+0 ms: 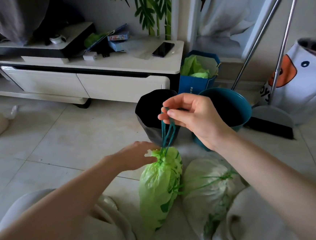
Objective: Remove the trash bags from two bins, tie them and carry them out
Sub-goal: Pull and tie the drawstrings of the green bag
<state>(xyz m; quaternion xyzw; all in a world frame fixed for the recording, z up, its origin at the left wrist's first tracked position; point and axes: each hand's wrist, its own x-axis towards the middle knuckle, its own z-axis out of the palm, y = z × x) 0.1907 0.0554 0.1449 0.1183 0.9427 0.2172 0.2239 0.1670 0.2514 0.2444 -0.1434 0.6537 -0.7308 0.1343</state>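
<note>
A bright green trash bag (159, 188) stands on the tiled floor, its neck gathered tight. My right hand (192, 115) pinches its dark green drawstring (166, 132) and holds the loops taut above the bag. My left hand (137, 155) presses against the bag's neck from the left. A second, paler green trash bag (208, 189) lies to the right of it with its drawstring pulled across the top. Behind the bags stand a black bin (149, 120) and a teal bin (241, 105), both dark inside.
A low white TV cabinet (86, 83) runs along the back wall with a phone (163, 49) on top. A blue box with green bags (197, 73) stands behind the bins. A broom and dustpan (270, 118) and a white fabric basket (301, 82) occupy the right.
</note>
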